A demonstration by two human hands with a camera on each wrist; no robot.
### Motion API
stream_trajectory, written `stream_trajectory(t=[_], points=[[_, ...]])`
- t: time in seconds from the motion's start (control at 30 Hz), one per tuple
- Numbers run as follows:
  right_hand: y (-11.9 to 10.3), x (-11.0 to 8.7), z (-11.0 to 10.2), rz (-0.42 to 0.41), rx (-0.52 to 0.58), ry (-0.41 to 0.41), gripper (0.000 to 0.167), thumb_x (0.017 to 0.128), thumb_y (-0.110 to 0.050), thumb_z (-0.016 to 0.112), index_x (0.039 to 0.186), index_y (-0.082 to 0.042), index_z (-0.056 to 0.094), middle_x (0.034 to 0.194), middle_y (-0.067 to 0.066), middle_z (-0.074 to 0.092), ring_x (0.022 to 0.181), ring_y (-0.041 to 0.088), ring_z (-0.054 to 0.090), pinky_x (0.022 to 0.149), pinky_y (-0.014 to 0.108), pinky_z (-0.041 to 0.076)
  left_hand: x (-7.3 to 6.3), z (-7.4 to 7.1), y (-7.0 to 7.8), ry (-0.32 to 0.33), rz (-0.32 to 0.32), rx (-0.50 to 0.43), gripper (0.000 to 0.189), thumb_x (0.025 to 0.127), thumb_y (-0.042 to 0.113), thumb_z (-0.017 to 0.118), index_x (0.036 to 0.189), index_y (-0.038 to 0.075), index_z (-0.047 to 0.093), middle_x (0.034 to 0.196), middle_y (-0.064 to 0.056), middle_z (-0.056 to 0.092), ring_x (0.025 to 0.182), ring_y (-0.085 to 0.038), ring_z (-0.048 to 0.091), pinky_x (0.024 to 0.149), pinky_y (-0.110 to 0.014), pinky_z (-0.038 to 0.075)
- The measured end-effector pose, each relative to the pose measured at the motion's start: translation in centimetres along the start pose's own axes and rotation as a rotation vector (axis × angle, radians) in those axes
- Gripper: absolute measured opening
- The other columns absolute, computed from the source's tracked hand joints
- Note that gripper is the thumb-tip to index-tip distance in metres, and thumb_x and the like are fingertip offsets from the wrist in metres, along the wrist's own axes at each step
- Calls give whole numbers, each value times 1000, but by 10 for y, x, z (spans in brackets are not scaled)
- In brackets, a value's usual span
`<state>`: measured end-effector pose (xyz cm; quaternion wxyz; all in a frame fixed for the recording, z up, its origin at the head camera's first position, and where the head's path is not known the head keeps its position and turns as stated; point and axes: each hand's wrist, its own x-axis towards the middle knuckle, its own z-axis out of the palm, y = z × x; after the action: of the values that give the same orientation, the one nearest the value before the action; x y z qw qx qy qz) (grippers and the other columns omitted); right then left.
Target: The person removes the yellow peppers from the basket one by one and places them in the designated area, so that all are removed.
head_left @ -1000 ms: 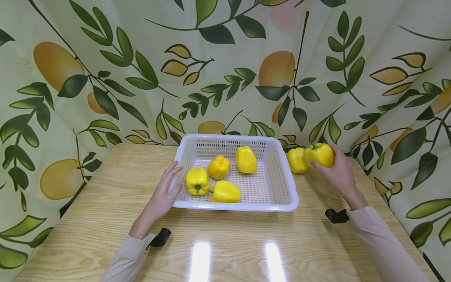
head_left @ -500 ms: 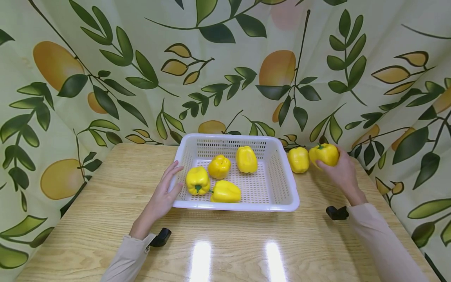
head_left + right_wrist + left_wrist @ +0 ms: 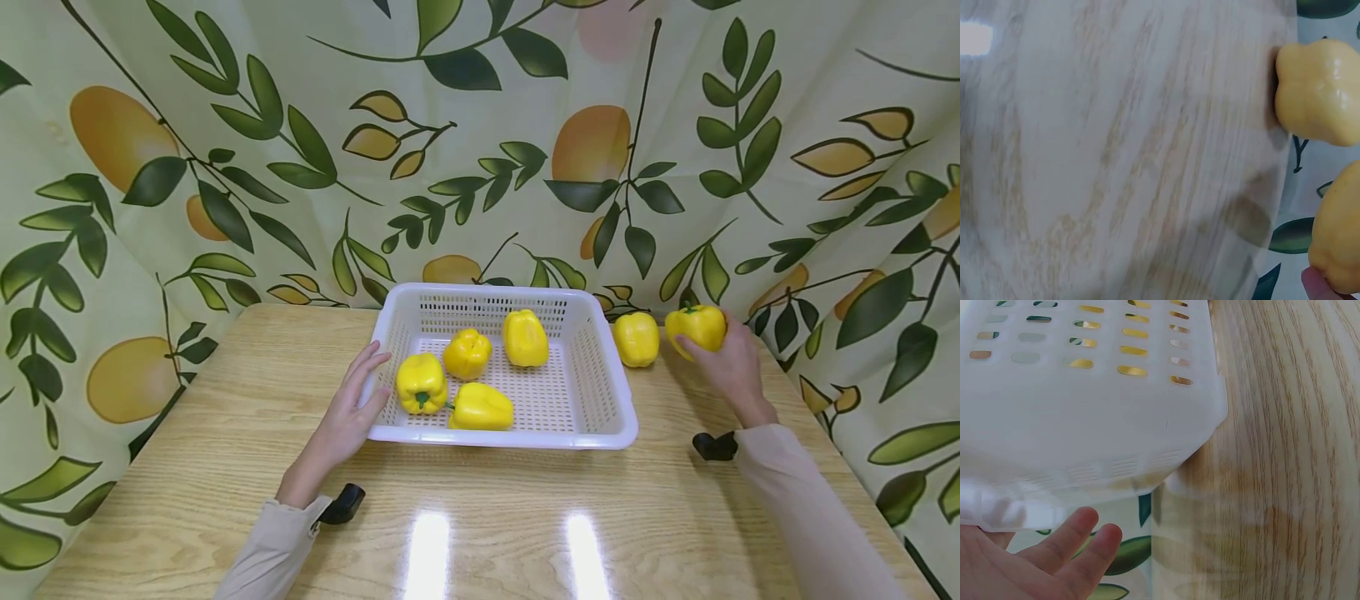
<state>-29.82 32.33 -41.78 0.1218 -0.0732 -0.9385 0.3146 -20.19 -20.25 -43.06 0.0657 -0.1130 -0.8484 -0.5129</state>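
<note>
My right hand (image 3: pixel 731 360) grips a yellow bell pepper (image 3: pixel 697 327) with a green stem, at the back right of the table. In the right wrist view a fingertip (image 3: pixel 1316 284) shows at the lower end of the held pepper. Just left of it, another yellow bell pepper (image 3: pixel 637 339) stands beside the basket. My left hand (image 3: pixel 345 417) rests at the left side of the white plastic basket (image 3: pixel 501 440), fingers extended along its rim. The left wrist view shows those fingers (image 3: pixel 1094 550) spread under the basket's rim. Several yellow bell peppers (image 3: pixel 480 407) lie inside the basket.
The wooden table (image 3: pixel 495 517) carries the basket near its back edge. A leaf-and-fruit patterned curtain (image 3: pixel 480 150) hangs right behind it and along both sides. Black wrist mounts (image 3: pixel 342 504) sit at both cuffs.
My right hand has moved the held pepper to the right, away from the pepper beside the basket, opening a gap between them. My left hand and the basket have stayed in place.
</note>
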Motion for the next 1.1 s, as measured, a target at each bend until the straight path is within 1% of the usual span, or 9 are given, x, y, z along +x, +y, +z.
stream_trajectory(t=[0.3, 0.37, 0.53, 0.77, 0.83, 1.03, 1.1], points=[[7, 6, 6, -2, -18, 21, 89, 94, -48, 61, 151, 8, 22, 132, 37, 43, 105, 45, 46, 73, 42, 42, 0, 0, 0, 4, -1, 1, 49, 99, 5, 49, 146, 1, 40, 165, -16, 15, 153, -43, 10, 119, -70, 9], [8, 7, 7, 8, -18, 10, 91, 94, -49, 61, 151, 9, 20, 133, 37, 42, 104, 45, 46, 74, 43, 44, 0, 0, 0, 5, -1, 2, 49, 99, 5, 49, 146, 1, 40, 165, -16, 16, 153, -43, 10, 119, -70, 9], [11, 9, 10, 49, -17, -16, 94, 94, -52, 59, 152, 7, 14, 137, 38, 38, 107, 47, 46, 80, 51, 46, -1, 0, 0, 0, -10, 1, 49, 99, 6, 49, 147, 2, 40, 166, -15, 15, 153, -42, 9, 119, -70, 9], [14, 11, 14, 67, -35, -30, 91, 93, -50, 60, 151, 6, 18, 135, 38, 40, 108, 48, 47, 80, 53, 46, 1, 0, 1, 1, -8, 3, 48, 99, 5, 49, 146, 1, 40, 166, -15, 15, 153, -42, 9, 119, -69, 9], [15, 11, 15, 73, -37, -34, 91, 93, -49, 60, 151, 8, 18, 137, 39, 39, 111, 50, 46, 83, 56, 45, 1, 0, 1, 0, -8, 1, 48, 99, 5, 49, 146, 1, 40, 166, -15, 15, 153, -42, 10, 119, -69, 9], [15, 11, 21, 98, -39, -45, 90, 95, -46, 59, 151, 10, 18, 143, 40, 35, 122, 52, 40, 96, 64, 40, 1, 1, 2, 2, -9, -3, 49, 98, 5, 49, 146, 1, 41, 166, -15, 15, 153, -42, 10, 120, -69, 10], [16, 12, 22, 102, -46, -49, 89, 95, -46, 58, 151, 11, 18, 144, 41, 34, 123, 53, 39, 98, 65, 39, 1, 0, 2, 2, -9, -3, 49, 98, 5, 49, 146, 0, 40, 165, -15, 16, 153, -42, 10, 120, -69, 10]])
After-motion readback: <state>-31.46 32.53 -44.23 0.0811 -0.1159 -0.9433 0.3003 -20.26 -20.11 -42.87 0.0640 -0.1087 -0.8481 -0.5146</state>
